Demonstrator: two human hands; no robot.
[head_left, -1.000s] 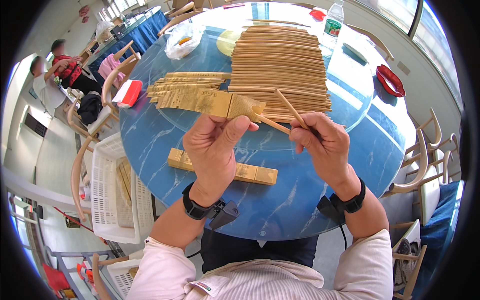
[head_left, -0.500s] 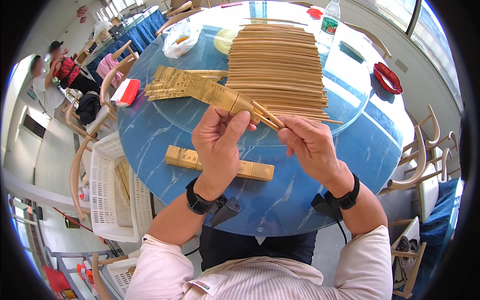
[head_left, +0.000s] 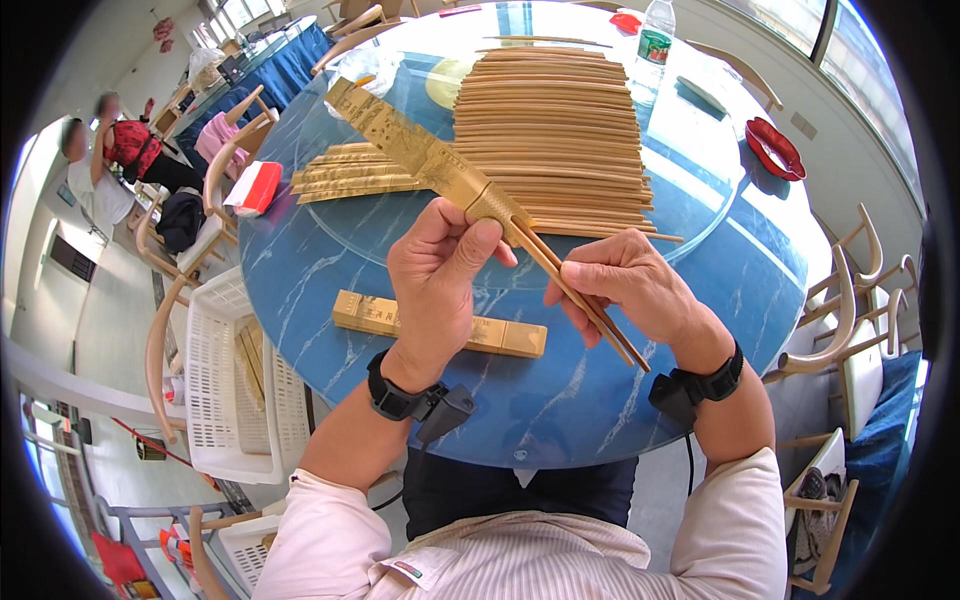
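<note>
Pinched between the thumb and fingers of my left hand [head_left: 435,275] is a flat gold paper chopstick sleeve [head_left: 415,148], tilted up to the left. A pair of wooden chopsticks [head_left: 618,340] pokes from its lower end, their tips inside and hidden. My right hand [head_left: 645,295] grips these chopsticks partway along, their darker ends pointing down past my fingers. Below my left hand, a closed gold sleeve or slim box [head_left: 508,338] lies on the blue table, partly covered by my wrist. Flat gold sleeves [head_left: 350,172] lie fanned out beyond, beside a wide layer of loose chopsticks [head_left: 550,130].
A glass turntable [head_left: 690,215] sits on the round blue table [head_left: 560,420]. Around its far side are a water bottle [head_left: 655,45], a red dish [head_left: 775,150] and a red-white packet [head_left: 256,188]. White plastic crates [head_left: 225,420] and wooden chairs stand around; two people are far left.
The sleeve has swung to a steeper slant. A much longer stretch of the chopsticks now shows beyond my right hand, which has turned and shifted slightly right.
</note>
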